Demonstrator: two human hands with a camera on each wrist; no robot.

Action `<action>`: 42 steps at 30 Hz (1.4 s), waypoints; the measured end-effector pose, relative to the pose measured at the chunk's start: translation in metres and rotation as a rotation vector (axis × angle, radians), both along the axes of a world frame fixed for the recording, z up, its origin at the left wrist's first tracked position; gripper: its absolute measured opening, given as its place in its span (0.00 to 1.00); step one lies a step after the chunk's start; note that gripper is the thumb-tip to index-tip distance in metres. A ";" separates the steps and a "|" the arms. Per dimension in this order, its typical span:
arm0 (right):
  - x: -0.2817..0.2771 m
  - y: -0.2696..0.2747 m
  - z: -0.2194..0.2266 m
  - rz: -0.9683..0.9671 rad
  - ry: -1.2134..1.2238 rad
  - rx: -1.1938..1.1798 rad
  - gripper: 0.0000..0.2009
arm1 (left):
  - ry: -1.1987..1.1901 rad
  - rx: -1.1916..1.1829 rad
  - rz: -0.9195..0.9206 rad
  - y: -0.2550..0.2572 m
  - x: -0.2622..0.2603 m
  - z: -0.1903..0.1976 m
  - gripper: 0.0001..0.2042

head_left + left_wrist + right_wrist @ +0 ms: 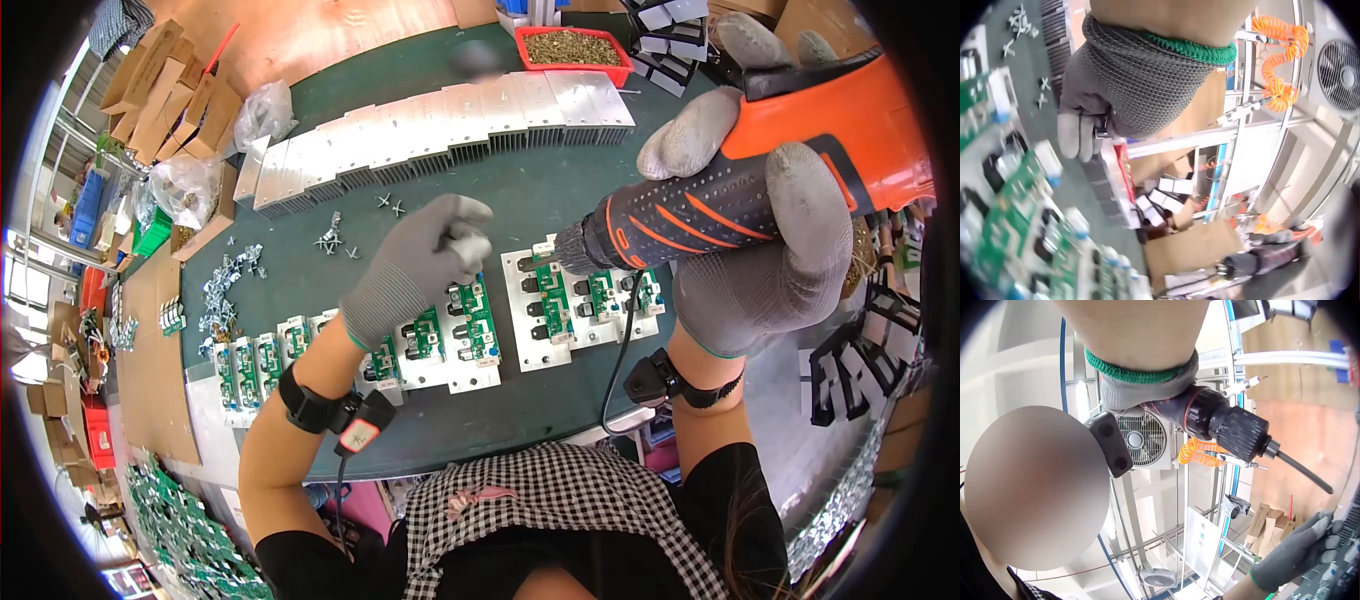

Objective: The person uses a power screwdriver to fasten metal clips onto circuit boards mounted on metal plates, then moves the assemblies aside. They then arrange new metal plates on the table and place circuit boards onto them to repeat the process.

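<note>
My right hand [770, 250], in a grey glove, grips an orange and black power drill [690, 215]. Its chuck sits over a green circuit board [553, 300] on a metal plate, and the right wrist view shows a long thin bit [1307, 472] in it. My left hand [425, 255], also gloved, hovers above the row with fingers curled. A small shiny metal piece [1102, 134] shows between those fingers in the left wrist view; its kind is hard to make out. Beneath and beside this hand lie more circuit boards [475, 320] on plates.
Finned aluminium heatsinks [440, 125] stand in a row along the back of the green table. A red tray [575, 48] of small brass-coloured parts is behind them. Small metal clips [228, 285] lie scattered at left. A black cable [622, 350] hangs near the right wrist.
</note>
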State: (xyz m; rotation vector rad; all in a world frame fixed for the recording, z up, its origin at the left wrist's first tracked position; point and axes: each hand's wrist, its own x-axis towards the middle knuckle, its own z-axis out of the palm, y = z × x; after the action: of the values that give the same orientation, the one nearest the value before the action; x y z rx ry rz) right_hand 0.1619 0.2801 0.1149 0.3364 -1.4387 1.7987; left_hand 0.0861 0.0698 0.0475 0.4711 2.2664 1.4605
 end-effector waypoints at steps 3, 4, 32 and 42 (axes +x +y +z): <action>0.001 -0.003 -0.002 -0.008 -0.003 -0.004 0.27 | 0.313 -0.157 -0.082 0.011 0.021 -0.006 0.17; 0.001 -0.004 -0.002 -0.008 -0.007 -0.005 0.27 | 0.337 -0.158 -0.085 0.013 0.026 -0.008 0.18; -0.035 -0.003 -0.022 0.080 -0.036 0.291 0.27 | 0.695 -0.354 -0.171 0.025 0.010 -0.019 0.13; -0.051 -0.011 -0.022 0.046 -0.157 0.287 0.28 | 0.817 -0.518 -0.212 0.039 0.021 -0.037 0.08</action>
State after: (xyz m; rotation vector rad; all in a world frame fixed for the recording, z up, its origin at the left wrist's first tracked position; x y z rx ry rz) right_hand 0.1112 0.2687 0.0933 0.3825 -1.8199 1.6846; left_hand 0.1074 0.1089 0.0107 1.2497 2.9300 0.5566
